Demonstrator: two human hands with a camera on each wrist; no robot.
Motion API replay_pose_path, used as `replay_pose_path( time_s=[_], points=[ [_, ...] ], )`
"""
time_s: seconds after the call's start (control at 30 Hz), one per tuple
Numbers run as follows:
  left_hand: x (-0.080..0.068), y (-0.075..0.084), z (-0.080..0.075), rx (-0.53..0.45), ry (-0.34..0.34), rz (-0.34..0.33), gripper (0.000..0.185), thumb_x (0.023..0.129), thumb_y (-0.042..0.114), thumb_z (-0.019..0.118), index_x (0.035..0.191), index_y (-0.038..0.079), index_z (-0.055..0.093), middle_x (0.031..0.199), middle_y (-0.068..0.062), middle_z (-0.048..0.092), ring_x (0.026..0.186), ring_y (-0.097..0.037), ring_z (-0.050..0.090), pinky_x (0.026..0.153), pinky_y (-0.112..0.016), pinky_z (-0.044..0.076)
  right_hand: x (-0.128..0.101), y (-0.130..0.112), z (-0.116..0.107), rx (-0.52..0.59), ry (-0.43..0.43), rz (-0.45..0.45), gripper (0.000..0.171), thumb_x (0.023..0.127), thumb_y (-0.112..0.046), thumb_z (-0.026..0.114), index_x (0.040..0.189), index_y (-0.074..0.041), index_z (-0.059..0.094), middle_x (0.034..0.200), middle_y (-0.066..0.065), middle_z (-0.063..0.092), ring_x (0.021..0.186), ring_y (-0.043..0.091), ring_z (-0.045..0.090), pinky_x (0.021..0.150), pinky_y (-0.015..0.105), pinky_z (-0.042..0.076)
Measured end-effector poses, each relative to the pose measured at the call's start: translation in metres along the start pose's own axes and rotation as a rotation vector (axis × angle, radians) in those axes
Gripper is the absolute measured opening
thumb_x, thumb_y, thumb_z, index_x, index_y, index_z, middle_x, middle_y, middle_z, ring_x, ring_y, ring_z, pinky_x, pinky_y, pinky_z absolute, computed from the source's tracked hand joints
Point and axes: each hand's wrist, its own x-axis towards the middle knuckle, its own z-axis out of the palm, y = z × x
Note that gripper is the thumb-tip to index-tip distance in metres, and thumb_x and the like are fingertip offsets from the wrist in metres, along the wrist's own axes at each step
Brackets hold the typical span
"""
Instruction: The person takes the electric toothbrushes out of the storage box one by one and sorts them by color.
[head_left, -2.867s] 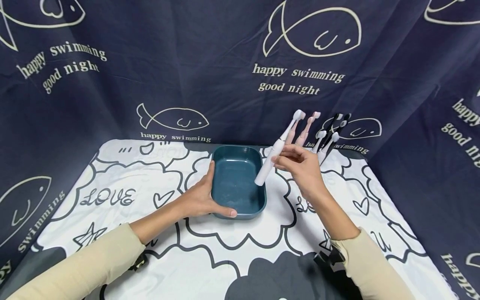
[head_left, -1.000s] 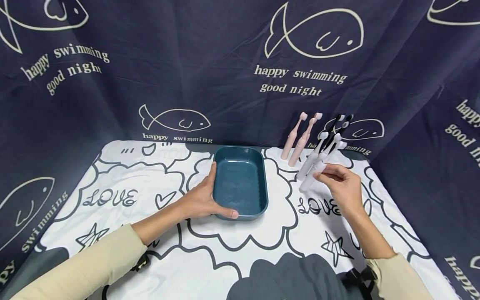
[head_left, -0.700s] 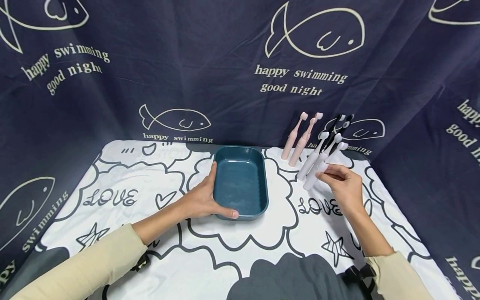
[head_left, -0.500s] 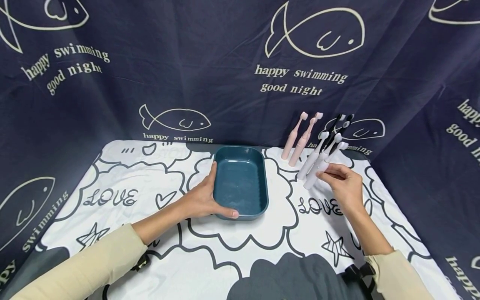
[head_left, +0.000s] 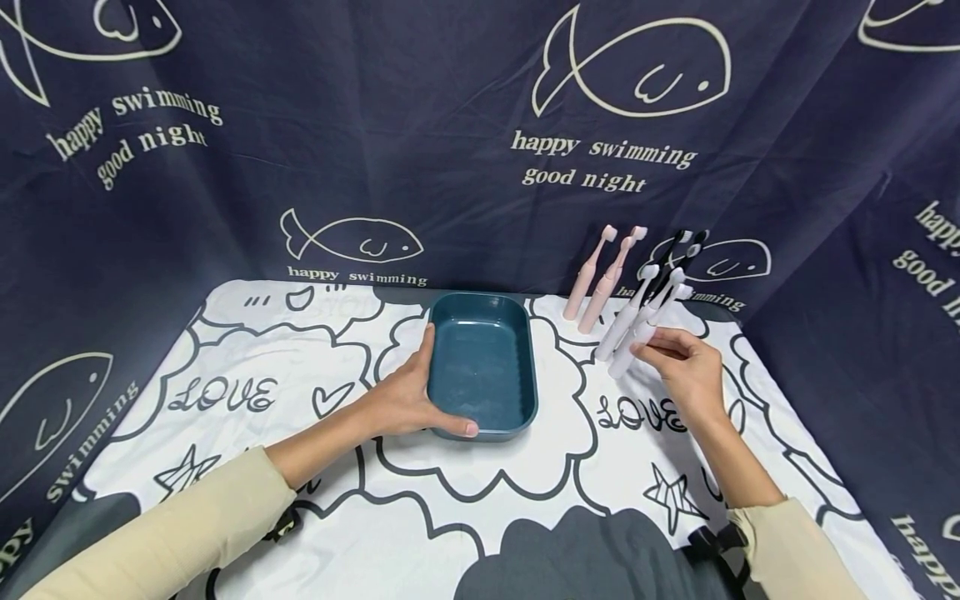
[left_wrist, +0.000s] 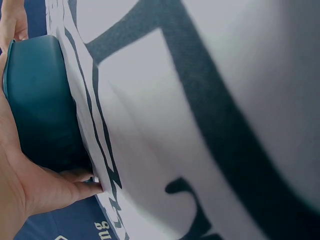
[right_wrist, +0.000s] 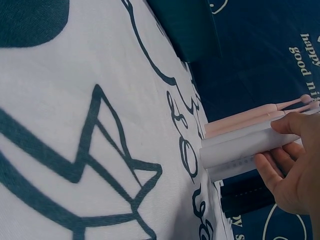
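Note:
My left hand (head_left: 408, 400) holds a dark teal rectangular box (head_left: 513, 358), the thumb at its near edge and the fingers along its left side. In the left wrist view the fingers reach round the outside of the box (left_wrist: 45, 105). With thumb and fingertips, my right hand (head_left: 688, 367) pinches the handle of a white electric toothbrush (head_left: 624, 360), which stands upright on the cloth. Other white toothbrushes (head_left: 617, 332) stand right behind it, partly covered. The right wrist view shows the held toothbrush (right_wrist: 227, 151) with its base at the cloth.
Pink toothbrushes (head_left: 583, 287) stand upright to the left of the white ones. Black toothbrushes (head_left: 663, 279) stand behind, largely hidden. A white tablecloth (head_left: 300, 367) with black drawings covers the table, and dark blue curtains (head_left: 420, 125) hang at the back and sides.
From above the box's right side, my right hand has carried the white toothbrush rightward and stood it beside the other white ones. Over the last half second almost nothing moves; the left hand stays put.

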Motion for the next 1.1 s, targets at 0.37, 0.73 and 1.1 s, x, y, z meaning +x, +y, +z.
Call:
replay_pose_path(
  time_s=[0.37, 0.73, 1.1],
  points=[
    [0.001, 0.001, -0.001, 0.011, 0.005, -0.008, 0.178, 0.062, 0.076, 0.103, 0.180, 0.029, -0.022, 0.190, -0.019, 0.014, 0.173, -0.040, 0.029, 0.135, -0.063, 0.037, 0.000, 0.001, -0.001, -0.032, -0.003, 0.007, 0.040, 0.095, -0.019, 0.093, 0.129, -0.005, 0.077, 0.088, -0.034, 0.072, 0.089, -0.012, 0.070, 0.084, 0.006, 0.055],
    [0.000, 0.001, 0.000, 0.009, 0.008, -0.015, 0.177, 0.063, 0.076, 0.102, 0.179, 0.031, -0.022, 0.191, -0.017, 0.011, 0.174, -0.039, 0.028, 0.135, -0.064, 0.037, -0.003, 0.004, -0.012, -0.047, -0.037, -0.001, 0.043, 0.095, -0.020, 0.093, 0.133, -0.008, 0.079, 0.092, -0.035, 0.077, 0.090, -0.014, 0.073, 0.085, 0.005, 0.056],
    [0.000, -0.006, -0.005, -0.114, 0.055, 0.022, 0.165, 0.072, 0.075, 0.099, 0.176, 0.043, -0.026, 0.191, -0.013, 0.017, 0.173, -0.037, 0.031, 0.136, -0.068, 0.032, -0.001, 0.014, -0.040, -0.203, -0.099, -0.023, 0.043, 0.102, -0.032, 0.086, 0.139, -0.013, 0.076, 0.108, -0.023, 0.082, 0.098, -0.014, 0.071, 0.087, 0.005, 0.053]
  ],
)
